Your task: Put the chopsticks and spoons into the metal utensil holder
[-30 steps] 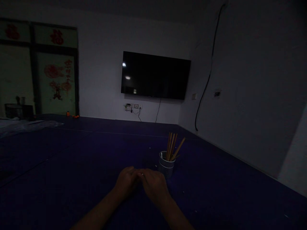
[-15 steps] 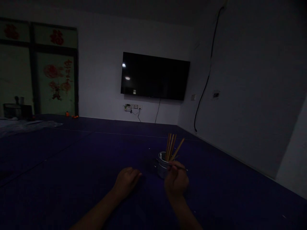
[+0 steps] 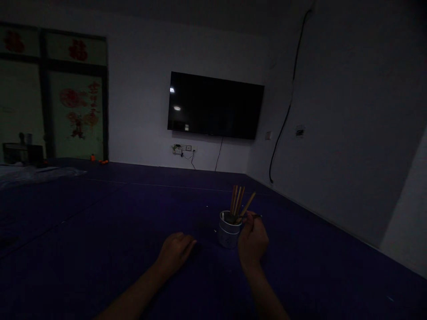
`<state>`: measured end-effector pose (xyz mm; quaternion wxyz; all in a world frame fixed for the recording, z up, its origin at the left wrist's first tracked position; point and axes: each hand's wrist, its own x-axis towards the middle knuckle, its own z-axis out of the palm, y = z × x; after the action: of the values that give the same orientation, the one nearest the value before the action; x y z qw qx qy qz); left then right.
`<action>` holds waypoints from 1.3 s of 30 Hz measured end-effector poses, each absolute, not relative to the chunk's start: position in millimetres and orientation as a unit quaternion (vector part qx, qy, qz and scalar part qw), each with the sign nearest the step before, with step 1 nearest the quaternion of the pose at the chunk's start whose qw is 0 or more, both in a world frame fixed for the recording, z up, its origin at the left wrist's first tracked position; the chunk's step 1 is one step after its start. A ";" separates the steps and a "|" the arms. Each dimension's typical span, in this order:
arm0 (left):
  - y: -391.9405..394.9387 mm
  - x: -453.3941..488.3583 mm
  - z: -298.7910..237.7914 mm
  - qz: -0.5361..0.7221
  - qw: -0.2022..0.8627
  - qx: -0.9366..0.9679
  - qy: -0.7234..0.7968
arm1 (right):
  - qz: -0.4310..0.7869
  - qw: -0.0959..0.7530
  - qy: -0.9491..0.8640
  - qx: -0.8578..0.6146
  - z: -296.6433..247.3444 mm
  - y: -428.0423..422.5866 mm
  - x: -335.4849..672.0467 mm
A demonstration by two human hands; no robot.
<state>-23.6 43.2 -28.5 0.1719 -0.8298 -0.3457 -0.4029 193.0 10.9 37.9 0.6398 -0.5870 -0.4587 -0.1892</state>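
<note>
Just right of the frame's centre, the right hand [image 3: 252,242] is raised off the surface with its grip pinched shut on a thin dark stick [image 3: 252,216], whose tip reaches over the rim of a small metal cup [image 3: 228,233] just to its left, where several wooden sticks [image 3: 238,202] stand leaning. Left of the cup, the left hand [image 3: 175,251] rests palm down on the dark blue desk [image 3: 100,231], fingers loosely curled and holding nothing. A black television [image 3: 215,106] hangs on the white wall in the upper middle.

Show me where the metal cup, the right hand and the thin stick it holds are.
metal cup [image 3: 228,234]: head view, front wall.
right hand [image 3: 252,242]: head view, back of hand.
thin stick [image 3: 255,216]: head view, its shaft.
</note>
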 end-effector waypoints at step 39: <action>44.2 -20.8 -31.8 -0.374 0.162 -0.842 -0.353 | -0.132 0.357 -0.539 -0.751 28.7 19.3 189.3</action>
<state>-20.8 44.2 -31.8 0.1623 -0.8419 -0.3534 -0.3741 189.3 19.3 28.7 0.3571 -0.7512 -0.5392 -0.1319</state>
